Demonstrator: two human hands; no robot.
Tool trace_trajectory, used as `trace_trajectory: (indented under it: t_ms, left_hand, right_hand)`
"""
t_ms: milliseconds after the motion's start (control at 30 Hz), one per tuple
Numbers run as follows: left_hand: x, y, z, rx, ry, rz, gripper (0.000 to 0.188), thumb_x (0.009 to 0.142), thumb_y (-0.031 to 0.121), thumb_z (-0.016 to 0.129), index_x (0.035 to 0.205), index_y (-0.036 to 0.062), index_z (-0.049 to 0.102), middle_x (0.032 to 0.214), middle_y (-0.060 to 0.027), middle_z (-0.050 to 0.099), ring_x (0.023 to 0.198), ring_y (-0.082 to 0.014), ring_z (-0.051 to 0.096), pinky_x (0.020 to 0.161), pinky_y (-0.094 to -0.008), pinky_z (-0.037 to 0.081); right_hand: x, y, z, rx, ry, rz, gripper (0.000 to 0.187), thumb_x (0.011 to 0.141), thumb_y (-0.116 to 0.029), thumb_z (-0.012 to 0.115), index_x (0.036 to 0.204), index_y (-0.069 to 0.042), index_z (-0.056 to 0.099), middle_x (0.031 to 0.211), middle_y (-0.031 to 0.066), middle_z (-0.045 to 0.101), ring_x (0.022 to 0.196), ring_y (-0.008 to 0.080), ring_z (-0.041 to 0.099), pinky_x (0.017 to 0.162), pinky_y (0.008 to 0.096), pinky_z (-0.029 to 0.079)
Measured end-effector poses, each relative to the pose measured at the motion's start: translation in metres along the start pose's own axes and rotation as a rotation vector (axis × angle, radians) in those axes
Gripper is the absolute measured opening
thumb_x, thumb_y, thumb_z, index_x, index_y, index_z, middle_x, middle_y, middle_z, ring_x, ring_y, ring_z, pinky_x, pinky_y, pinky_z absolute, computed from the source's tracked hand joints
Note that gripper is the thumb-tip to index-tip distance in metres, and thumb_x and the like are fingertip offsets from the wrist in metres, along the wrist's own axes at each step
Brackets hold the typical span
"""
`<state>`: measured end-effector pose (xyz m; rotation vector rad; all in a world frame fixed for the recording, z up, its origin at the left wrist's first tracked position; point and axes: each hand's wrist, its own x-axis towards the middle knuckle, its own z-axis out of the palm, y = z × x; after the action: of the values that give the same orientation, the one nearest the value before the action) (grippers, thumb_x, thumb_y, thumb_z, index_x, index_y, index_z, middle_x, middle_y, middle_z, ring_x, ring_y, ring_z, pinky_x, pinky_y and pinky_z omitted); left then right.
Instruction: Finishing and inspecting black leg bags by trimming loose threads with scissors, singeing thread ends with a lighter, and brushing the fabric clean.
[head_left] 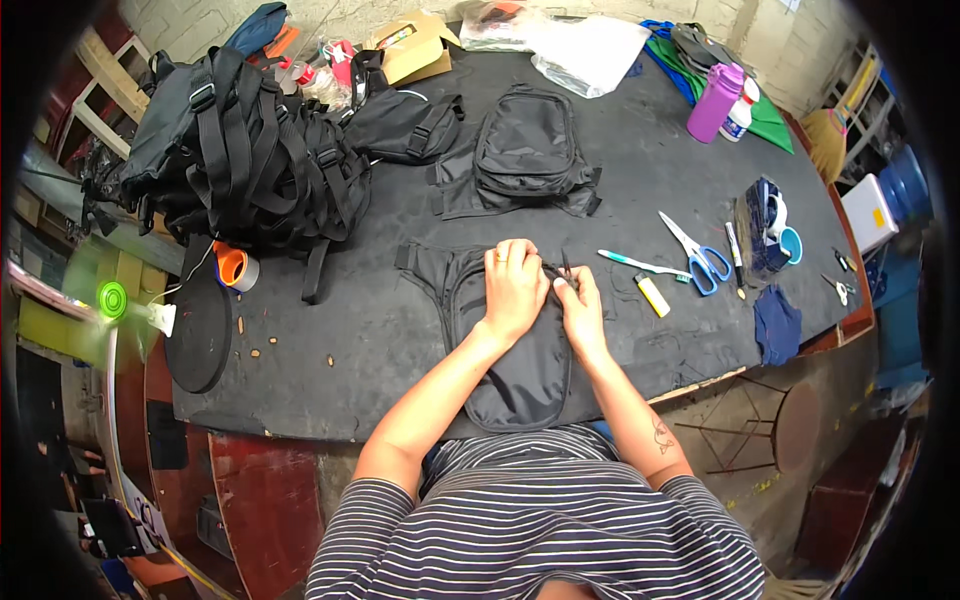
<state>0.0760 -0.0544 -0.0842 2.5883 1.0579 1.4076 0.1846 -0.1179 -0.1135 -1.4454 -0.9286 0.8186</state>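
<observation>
A black fabric bag (520, 385) with side flaps lies flat on the table in front of me. My left hand (515, 285) is closed at its upper part, fingers bent and gripping the fabric near the zipper edge. Close by on the right, my right hand (582, 305) is closed around a small dark pointed tool (566, 266), its tip sticking up past the fingers. Its exact kind is too small to make out. Beyond my hands lies a second, similar black bag (525, 145), its front pocket facing up.
A heap of black strapped bags (250, 150) fills the far left. To the right lie a toothbrush (640, 264), blue-handled scissors (700, 260), a yellow lighter (652, 296) and a marker (735, 255). A purple bottle (715, 103) stands at the back right. An orange-and-white roll (236, 267) sits left.
</observation>
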Motion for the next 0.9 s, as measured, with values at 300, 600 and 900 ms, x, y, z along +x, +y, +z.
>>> trace_trajectory:
  t_ms: [300,600,900]
  left_hand:
    - [-0.006,-0.009,-0.019,-0.282,-0.088,-0.276,0.008,0.062,0.002,0.062,0.064,0.0028,0.055,0.088,-0.0063,0.053,0.091,-0.0257,0.047,0.081,-0.0359,0.036]
    - [-0.005,-0.009,-0.017,-0.292,-0.159,-0.292,0.008,0.064,0.003,0.063,0.069,0.0021,0.057,0.088,-0.0056,0.053,0.092,-0.0239,0.047,0.083,-0.034,0.037]
    - [-0.013,-0.024,-0.06,-0.328,0.178,-0.444,0.008,0.079,0.005,0.062,0.085,0.0022,0.058,0.089,-0.0048,0.055,0.08,-0.014,0.053,0.074,-0.0247,0.043]
  right_hand:
    - [0.015,-0.067,-0.048,-0.592,-0.037,-0.623,0.027,0.068,-0.004,0.067,0.093,-0.003,0.058,0.088,0.0077,0.055,0.086,0.0291,0.051,0.074,0.0366,0.042]
    - [0.031,-0.067,-0.035,-0.992,-0.206,-1.027,0.022,0.066,-0.006,0.065,0.088,-0.008,0.062,0.084,0.0032,0.054,0.077,0.0226,0.047,0.069,0.0348,0.036]
    - [0.021,-0.053,-0.049,-0.507,0.165,-0.58,0.026,0.073,-0.006,0.065,0.097,-0.006,0.058,0.086,0.009,0.056,0.084,0.0252,0.053,0.073,0.0334,0.043]
